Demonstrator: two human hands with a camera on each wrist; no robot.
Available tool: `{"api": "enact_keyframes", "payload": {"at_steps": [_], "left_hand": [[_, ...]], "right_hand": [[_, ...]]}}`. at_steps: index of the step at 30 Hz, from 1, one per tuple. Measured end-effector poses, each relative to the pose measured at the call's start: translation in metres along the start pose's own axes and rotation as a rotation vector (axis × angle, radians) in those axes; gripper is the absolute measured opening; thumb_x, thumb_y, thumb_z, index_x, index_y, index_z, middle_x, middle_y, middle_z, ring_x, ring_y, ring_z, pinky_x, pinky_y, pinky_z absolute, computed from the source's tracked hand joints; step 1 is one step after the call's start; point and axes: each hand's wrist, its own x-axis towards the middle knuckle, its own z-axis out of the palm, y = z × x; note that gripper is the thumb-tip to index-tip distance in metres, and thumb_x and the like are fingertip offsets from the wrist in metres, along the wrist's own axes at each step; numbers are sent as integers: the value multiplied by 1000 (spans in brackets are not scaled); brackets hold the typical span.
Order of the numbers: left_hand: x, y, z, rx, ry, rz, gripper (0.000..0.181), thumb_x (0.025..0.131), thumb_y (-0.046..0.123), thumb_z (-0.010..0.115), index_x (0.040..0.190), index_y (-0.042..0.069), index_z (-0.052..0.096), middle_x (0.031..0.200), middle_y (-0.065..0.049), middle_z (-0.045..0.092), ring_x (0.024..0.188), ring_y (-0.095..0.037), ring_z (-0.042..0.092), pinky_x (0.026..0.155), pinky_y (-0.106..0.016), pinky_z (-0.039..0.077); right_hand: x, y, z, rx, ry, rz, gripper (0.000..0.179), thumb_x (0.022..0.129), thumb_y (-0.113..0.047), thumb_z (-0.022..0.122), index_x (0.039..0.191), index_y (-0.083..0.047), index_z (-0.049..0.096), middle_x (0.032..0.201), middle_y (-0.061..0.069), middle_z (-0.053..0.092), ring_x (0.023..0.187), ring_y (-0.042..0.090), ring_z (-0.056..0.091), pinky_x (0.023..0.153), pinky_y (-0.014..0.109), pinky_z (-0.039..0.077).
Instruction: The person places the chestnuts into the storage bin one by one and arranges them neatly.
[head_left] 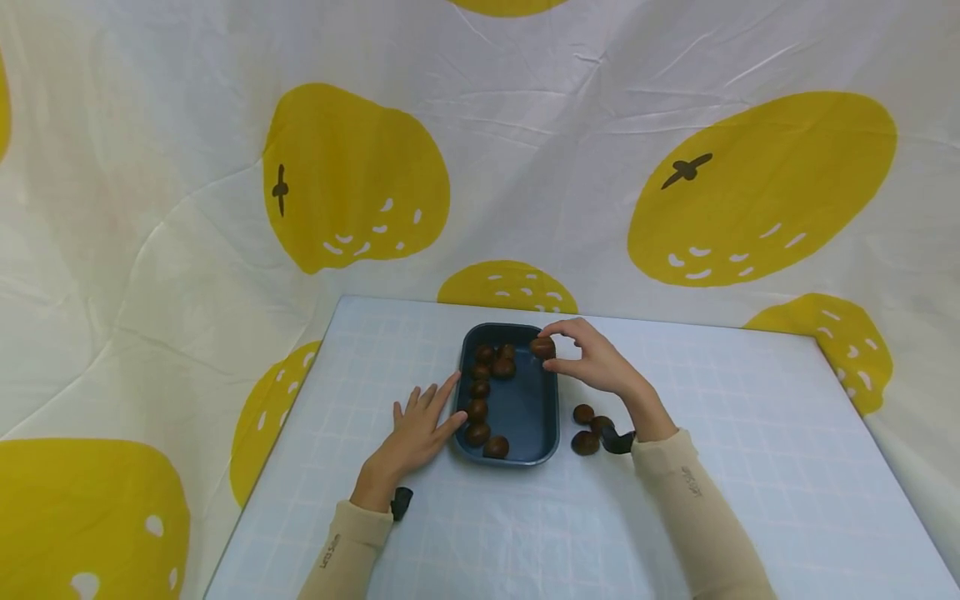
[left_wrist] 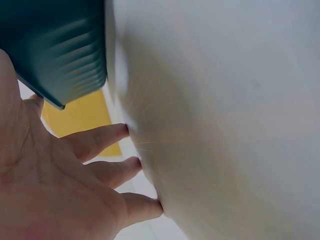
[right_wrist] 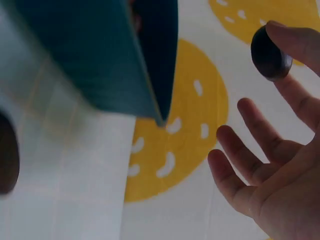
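A dark blue tray point(head_left: 525, 417) lies on the table with several glossy brown chestnuts point(head_left: 477, 410) in it, mostly in a row along its left side. My right hand point(head_left: 596, 360) pinches one chestnut point(right_wrist: 270, 54) between thumb and index finger, over the tray's far right corner. In the right wrist view the other three fingers spread apart from it. Fingers spread, my left hand point(head_left: 416, 437) is at the tray's left edge, its thumb and index finger at the rim. In the left wrist view three fingertips rest on the table beside the tray wall point(left_wrist: 75, 55).
A few loose chestnuts point(head_left: 585, 442) lie right of the tray, close to the right wrist's black strap point(head_left: 618, 440). Pale checked cloth point(head_left: 480, 542) covers the table. Behind it hangs a white curtain point(head_left: 525, 192) printed with yellow fruit.
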Motion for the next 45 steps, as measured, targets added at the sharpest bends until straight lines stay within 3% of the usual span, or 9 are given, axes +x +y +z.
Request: {"api": "enact_keyframes", "payload": {"at_steps": [8, 13, 22, 28, 35, 45], "left_hand": [[2, -2, 1, 7, -4, -8, 68, 100, 66, 36, 158, 49, 5, 162, -19, 23, 147, -49, 7, 108, -74, -3], [3, -2, 1, 4, 0, -6, 68, 100, 67, 36, 158, 49, 5, 162, -19, 24, 147, -49, 8, 108, -74, -3], [3, 0, -1, 8, 2, -8, 69, 100, 67, 35, 159, 48, 5, 161, -20, 24, 147, -50, 9, 108, -74, -2], [3, -2, 1, 12, 10, -1, 69, 100, 68, 36, 159, 47, 7, 161, -20, 26, 146, -50, 10, 107, -75, -1], [2, 0, 1, 12, 22, 10, 69, 101, 65, 37, 160, 45, 9, 160, -21, 27, 146, -52, 12, 107, -76, -1], [2, -1, 2, 13, 31, 12, 68, 101, 64, 38, 160, 45, 9, 160, -21, 27, 146, -51, 11, 107, -75, -1]], "right_hand": [[30, -15, 29, 0, 6, -45, 42, 87, -15, 80, 126, -9, 66, 127, 7, 61, 122, 28, 49, 104, 54, 37], [41, -16, 46, -8, 16, -2, 41, 87, -15, 79, 126, -9, 66, 125, 6, 62, 119, 27, 50, 105, 52, 37], [48, -15, 64, 19, -5, 11, 36, 86, -9, 79, 120, -3, 67, 113, 13, 67, 113, 38, 57, 99, 57, 42], [51, -9, 73, -71, -41, 36, 35, 86, -10, 80, 118, -4, 68, 111, 14, 65, 107, 36, 58, 92, 51, 47], [50, -10, 79, -222, -141, 162, 35, 84, -16, 83, 116, -11, 70, 112, 12, 65, 113, 33, 48, 90, 49, 46], [49, -5, 83, -262, -229, 223, 34, 79, -13, 85, 111, -16, 72, 123, 18, 52, 119, 35, 45, 93, 52, 46]]}}
